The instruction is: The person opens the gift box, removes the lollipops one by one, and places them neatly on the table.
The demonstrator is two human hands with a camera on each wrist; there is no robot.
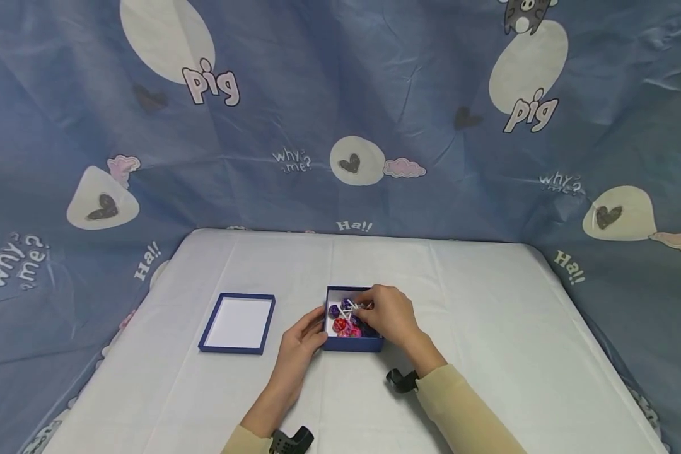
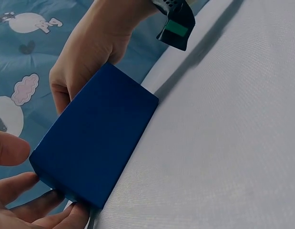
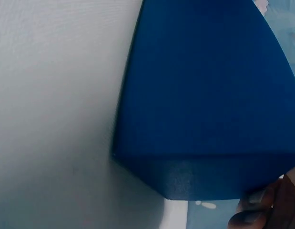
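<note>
A dark blue open box (image 1: 352, 344) holds several wrapped lollipops (image 1: 339, 325) with purple, red and pink heads and white sticks. My left hand (image 1: 297, 347) rests along the box's left side, its fingers fairly straight. In the left wrist view, those fingers (image 2: 47, 210) touch the box's side wall (image 2: 97, 138). My right hand (image 1: 390, 312) reaches over the right edge into the box and pinches a lollipop by its white stick; the hand covers part of the contents. The right wrist view shows mostly the box's outside (image 3: 209, 86), with fingertips (image 3: 254, 212) at the lower right.
A blue-edged lid (image 1: 241, 323) lies to the left of the box, its white inside facing up. Both stand on a white-covered table (image 1: 488, 315). A blue printed cloth (image 1: 295, 113) hangs behind and around it. Each wrist carries a black camera (image 1: 401, 381).
</note>
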